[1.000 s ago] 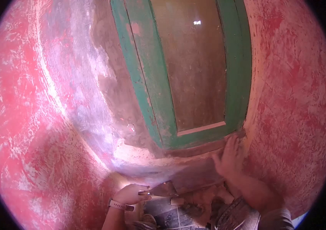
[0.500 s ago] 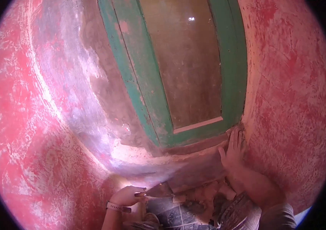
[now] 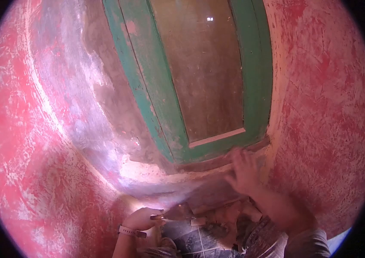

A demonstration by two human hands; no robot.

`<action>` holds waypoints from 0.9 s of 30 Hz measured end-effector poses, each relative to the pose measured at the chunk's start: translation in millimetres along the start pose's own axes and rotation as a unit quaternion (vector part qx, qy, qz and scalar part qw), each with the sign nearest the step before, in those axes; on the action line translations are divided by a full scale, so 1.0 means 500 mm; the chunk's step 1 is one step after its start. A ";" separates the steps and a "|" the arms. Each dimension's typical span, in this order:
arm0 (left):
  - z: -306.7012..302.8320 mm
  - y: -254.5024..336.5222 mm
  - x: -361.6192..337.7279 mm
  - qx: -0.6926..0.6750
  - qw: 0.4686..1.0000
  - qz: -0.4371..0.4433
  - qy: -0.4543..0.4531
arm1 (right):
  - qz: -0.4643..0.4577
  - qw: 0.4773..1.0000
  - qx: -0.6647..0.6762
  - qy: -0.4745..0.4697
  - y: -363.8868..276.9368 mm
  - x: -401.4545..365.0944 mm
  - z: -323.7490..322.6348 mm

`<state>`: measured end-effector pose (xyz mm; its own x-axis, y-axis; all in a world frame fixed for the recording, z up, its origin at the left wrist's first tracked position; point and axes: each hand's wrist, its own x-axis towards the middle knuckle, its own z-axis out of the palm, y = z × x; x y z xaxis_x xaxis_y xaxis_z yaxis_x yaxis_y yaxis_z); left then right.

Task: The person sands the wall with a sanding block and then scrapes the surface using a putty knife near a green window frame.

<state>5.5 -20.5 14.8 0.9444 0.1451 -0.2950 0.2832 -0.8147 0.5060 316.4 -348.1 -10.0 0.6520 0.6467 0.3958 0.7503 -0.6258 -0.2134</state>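
Note:
My left hand, with a band on its wrist, grips a putty knife low in the view. The knife's flared blade points right, over the rubble and tiles. My right hand lies along the sill below the green-framed window or door panel. Its fingers are spread and blurred by motion, and they show nothing held. Whether the palm presses on the surface is hard to tell.
Red, patchy walls close in on both sides. Bare plaster borders the green frame on the left. Dark tiles and broken masonry pieces lie below, near my knees.
My right hand has slid left along the sill, away from the right corner. The left hand holds the putty knife in nearly the same place. The view has shifted slightly.

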 end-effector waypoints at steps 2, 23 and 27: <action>0.007 -0.008 -0.016 -0.060 0.994 0.058 0.072 | 0.123 0.990 -0.003 0.069 0.049 -0.003 -0.006; -0.017 0.029 0.001 0.042 0.999 0.004 -0.007 | 0.100 0.980 0.015 0.173 0.068 0.001 0.039; -0.033 0.078 0.032 0.101 0.990 -0.013 -0.094 | 0.028 0.997 0.057 0.043 -0.092 0.009 0.021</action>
<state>34.3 -40.7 42.9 0.8840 0.0760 -0.4612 0.2498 -0.9108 0.3288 285.8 -311.8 -7.8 0.6848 0.5698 0.4543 0.7240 -0.6029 -0.3351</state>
